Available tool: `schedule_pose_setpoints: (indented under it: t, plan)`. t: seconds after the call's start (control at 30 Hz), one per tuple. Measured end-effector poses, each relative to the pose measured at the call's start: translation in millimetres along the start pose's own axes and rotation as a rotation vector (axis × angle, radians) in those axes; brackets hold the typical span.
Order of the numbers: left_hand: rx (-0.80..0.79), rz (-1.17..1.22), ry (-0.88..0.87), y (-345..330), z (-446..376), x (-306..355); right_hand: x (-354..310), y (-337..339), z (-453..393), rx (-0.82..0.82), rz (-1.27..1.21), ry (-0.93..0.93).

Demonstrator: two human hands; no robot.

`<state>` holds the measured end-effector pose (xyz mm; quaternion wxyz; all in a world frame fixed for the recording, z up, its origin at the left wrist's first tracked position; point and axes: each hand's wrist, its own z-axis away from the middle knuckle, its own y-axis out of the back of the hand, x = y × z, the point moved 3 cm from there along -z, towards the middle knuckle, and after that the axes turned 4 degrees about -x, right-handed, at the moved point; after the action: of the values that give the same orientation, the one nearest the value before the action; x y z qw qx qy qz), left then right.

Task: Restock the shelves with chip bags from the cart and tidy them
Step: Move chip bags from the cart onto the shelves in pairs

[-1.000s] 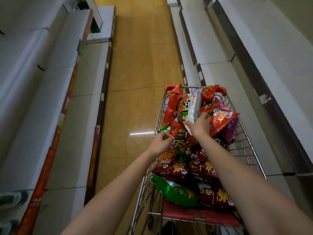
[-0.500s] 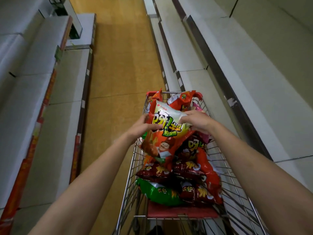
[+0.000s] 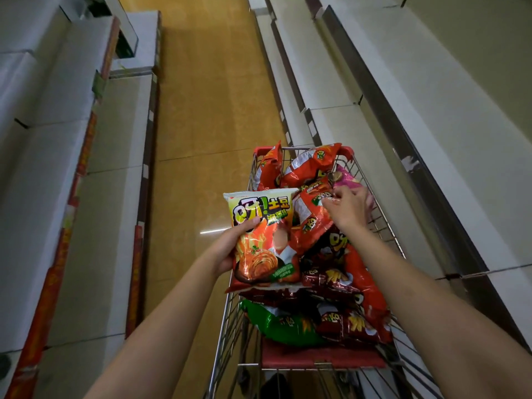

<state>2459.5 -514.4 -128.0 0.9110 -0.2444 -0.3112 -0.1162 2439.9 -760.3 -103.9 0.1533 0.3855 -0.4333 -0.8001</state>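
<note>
— Shelves (image 3: 449, 116) run down the right side and more shelves (image 3: 57, 156) down the left; how much of them can you see?

— Only slanted white decks and edge strips. Both runs are cut off by the frame, and the red and orange strips along the left edges are too blurred to read.

— And the cart (image 3: 371, 197)?

— It stands on the tan floor (image 3: 207, 110) between the two runs, nearer the right one. Its wire walls show, but the near end drops out of the bottom of the frame and its floor is hidden under bags.

— What lies in it?

— A heap of red chip bags (image 3: 311, 171), a dark red bag (image 3: 331, 280), a green bag (image 3: 276, 321) low at the near end, mostly covered, and a pink bag (image 3: 348, 175) against the right wall, largely hidden.

— Which bag is out of the heap?

— An orange and white bag (image 3: 262, 240), upright over the cart's left wall. The left hand (image 3: 230, 249) grips its left edge, thumb across the front, the other fingers hidden behind.

— The right hand (image 3: 349, 211)?

— It reaches into the heap, fingertips curled and pinching the top of a red bag (image 3: 312, 220). How firm that hold is I cannot tell; the fingertips blur into the foil.
</note>
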Motion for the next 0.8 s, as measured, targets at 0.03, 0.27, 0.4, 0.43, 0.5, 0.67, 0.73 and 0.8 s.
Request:
schedule_pose_setpoints:
  t: [0.03,0.27,0.4,0.43,0.5,0.67,0.73,0.8]
  plan:
    - [0.010,0.040,0.006,1.3,0.7,-1.3,2.6,-2.4,-0.2,-0.006,0.027,-0.022]
    - [0.052,0.087,0.005,4.5,4.5,-9.4,25.4,-28.1,-9.6,-0.086,-0.018,-0.142]
    - [0.053,0.104,-0.016,1.2,5.8,-9.6,33.4,-27.0,-2.5,-0.089,-0.155,-0.102]
    - [0.053,0.112,-0.028,-0.5,6.4,-9.0,34.8,-24.2,-0.9,-0.102,-0.187,-0.094]
    - [0.046,0.136,-0.066,-5.0,9.1,-6.8,36.8,-15.9,2.1,-0.118,-0.269,-0.059]
    - [0.045,0.199,-0.186,-14.9,22.7,7.9,42.2,20.2,19.6,-0.167,-0.634,-0.030]
    - [0.036,0.221,-0.239,-19.2,30.5,15.6,46.5,36.0,29.3,-0.148,-0.752,-0.088]
    - [0.028,0.209,-0.277,-25.4,40.1,21.5,53.2,49.1,39.6,-0.145,-0.902,-0.170]
